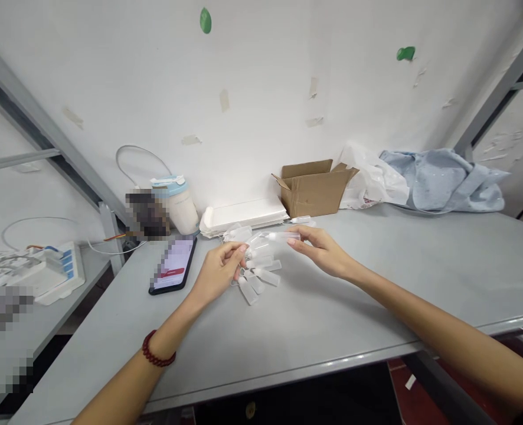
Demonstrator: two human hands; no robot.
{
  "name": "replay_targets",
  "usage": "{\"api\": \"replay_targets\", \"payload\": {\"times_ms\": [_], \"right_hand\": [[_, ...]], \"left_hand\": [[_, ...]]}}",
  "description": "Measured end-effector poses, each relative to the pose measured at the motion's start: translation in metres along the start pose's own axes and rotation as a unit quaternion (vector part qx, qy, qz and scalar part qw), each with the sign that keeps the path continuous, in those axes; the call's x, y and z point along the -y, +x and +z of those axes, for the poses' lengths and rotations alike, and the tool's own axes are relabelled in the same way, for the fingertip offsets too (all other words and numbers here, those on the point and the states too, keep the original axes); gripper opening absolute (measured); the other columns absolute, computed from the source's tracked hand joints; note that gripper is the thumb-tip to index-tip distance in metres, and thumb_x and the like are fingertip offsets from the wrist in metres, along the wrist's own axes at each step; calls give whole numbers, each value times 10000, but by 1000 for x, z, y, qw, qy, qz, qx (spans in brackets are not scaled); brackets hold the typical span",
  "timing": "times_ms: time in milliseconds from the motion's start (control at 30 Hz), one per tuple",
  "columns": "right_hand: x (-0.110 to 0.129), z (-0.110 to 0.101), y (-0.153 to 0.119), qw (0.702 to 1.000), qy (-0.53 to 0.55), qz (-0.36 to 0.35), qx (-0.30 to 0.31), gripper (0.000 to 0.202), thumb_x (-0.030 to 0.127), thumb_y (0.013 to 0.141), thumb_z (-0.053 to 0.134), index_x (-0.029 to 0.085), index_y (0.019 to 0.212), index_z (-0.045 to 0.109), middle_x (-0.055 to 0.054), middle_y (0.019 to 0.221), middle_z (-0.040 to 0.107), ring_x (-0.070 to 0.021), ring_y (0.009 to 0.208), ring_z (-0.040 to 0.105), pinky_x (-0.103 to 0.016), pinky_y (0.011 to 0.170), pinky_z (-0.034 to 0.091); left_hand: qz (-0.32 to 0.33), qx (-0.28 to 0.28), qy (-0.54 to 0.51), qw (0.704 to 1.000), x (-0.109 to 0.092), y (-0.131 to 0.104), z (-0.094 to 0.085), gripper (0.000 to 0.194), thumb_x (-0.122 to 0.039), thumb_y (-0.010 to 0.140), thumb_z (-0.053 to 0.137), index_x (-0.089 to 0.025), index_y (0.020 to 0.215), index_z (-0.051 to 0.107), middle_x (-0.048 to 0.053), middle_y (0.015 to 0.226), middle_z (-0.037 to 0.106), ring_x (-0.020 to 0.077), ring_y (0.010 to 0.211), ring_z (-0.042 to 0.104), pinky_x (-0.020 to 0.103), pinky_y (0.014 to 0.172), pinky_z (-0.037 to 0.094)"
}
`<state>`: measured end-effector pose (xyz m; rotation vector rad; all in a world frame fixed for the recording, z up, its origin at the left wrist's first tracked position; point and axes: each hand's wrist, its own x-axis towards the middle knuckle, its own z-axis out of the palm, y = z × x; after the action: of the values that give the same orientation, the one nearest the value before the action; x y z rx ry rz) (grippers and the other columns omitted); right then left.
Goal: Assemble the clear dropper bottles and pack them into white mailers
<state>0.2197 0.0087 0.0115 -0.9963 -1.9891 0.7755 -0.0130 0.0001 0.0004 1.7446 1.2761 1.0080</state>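
Several small translucent plastic tubes hang in a fanned bunch below my left hand, whose thumb and fingers pinch the bunch near its strings. My right hand comes in from the right, thumb and fingers closed on one clear tube that lies level and points toward the left hand. A few more translucent tubes are just behind the left hand, near the white stack. Another small tube lies behind the right hand, in front of the cardboard box.
A phone lies left of my left hand, with a lidded cup behind it. Along the wall are a stack of white envelopes, an open cardboard box, a white plastic bag and blue fabric. A power strip is far left.
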Motion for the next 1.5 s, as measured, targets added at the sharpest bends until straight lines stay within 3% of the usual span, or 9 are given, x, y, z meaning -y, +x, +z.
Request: {"api": "replay_targets", "payload": {"times_ms": [133, 367, 533, 1500], "right_hand": [[1, 3, -2, 1000, 7, -12, 22, 294, 376, 887, 445, 168, 967, 635, -39, 883, 637, -153, 757, 527, -262, 647, 395], [2, 5, -4, 999, 15, -19, 24, 291, 383, 885, 442, 168, 934, 633, -44, 879, 629, -155, 756, 516, -265, 641, 387], [3, 5, -4, 999, 8, -20, 30, 303, 400, 882, 436, 174, 918, 635, -43, 872, 638, -158, 748, 523, -274, 653, 393], [6, 7, -5, 998, 12, -21, 59, 259, 357, 884, 461, 169, 902, 638, -35, 879, 643, -151, 752, 521, -281, 708, 411]], "left_hand": [[-1, 35, -33, 999, -2, -2, 1, 292, -393, 843, 468, -137, 907, 593, -16, 661, 553, 61, 424, 437, 205, 454, 357], [-6, 84, -24, 996, -9, -5, 3, 250, -365, 810, 526, -145, 699, 571, -24, 582, 545, 60, 426, 426, 207, 476, 365], [-24, 82, -54, 995, -12, -5, 2, 276, -396, 809, 518, -150, 702, 582, -38, 490, 500, 77, 420, 419, 223, 470, 355], [-46, 85, -113, 989, -8, -6, 5, 259, -375, 802, 548, -133, 724, 598, -34, 569, 509, 53, 414, 410, 223, 473, 335]]}}
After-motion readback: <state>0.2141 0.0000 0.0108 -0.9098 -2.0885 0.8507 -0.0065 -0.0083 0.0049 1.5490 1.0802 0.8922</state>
